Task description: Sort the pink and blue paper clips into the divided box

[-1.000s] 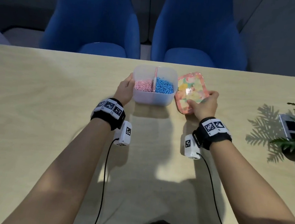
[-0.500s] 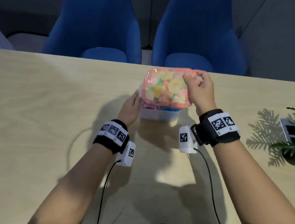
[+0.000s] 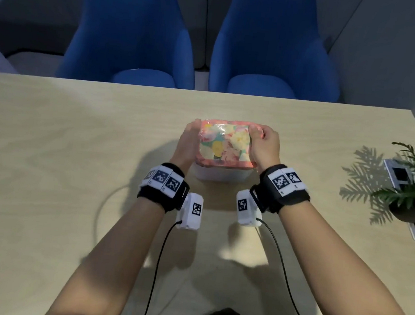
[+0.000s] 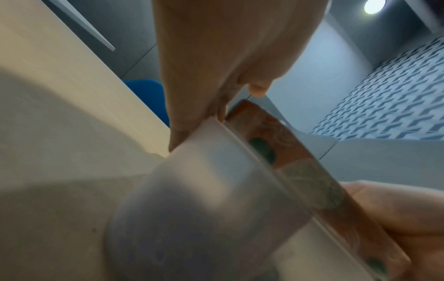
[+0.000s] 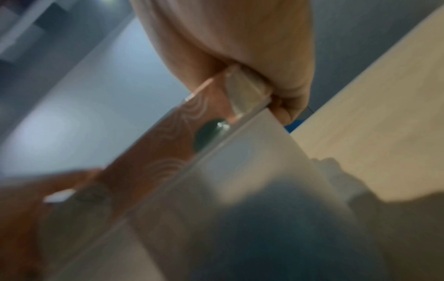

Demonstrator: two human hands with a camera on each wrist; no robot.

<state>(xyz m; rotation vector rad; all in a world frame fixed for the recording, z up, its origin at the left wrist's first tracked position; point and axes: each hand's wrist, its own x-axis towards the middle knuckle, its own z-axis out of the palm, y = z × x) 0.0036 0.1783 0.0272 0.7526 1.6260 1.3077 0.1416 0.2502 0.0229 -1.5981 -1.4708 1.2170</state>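
Observation:
The white divided box (image 3: 221,175) stands mid-table with its flowered pink lid (image 3: 224,143) lying on top, so the paper clips are hidden. My left hand (image 3: 187,143) lies with straight fingers flat against the left side of the box and lid. My right hand (image 3: 265,144) curls its fingers over the lid's far right corner and holds it. The left wrist view shows the box wall (image 4: 216,180), the lid edge (image 4: 300,167) and my straight fingers (image 4: 192,85) beside it. In the right wrist view my right hand grips the lid rim (image 5: 163,152) above the box (image 5: 240,180).
A potted plant (image 3: 414,185) and a white socket plate (image 3: 398,174) sit at the table's right edge. Two blue chairs (image 3: 129,37) stand behind the far edge. Bare wooden tabletop (image 3: 50,168) lies to the left and in front.
My right hand carried the lid from beside the box up over it and set it down on top. My left hand slid forward along the box's left side.

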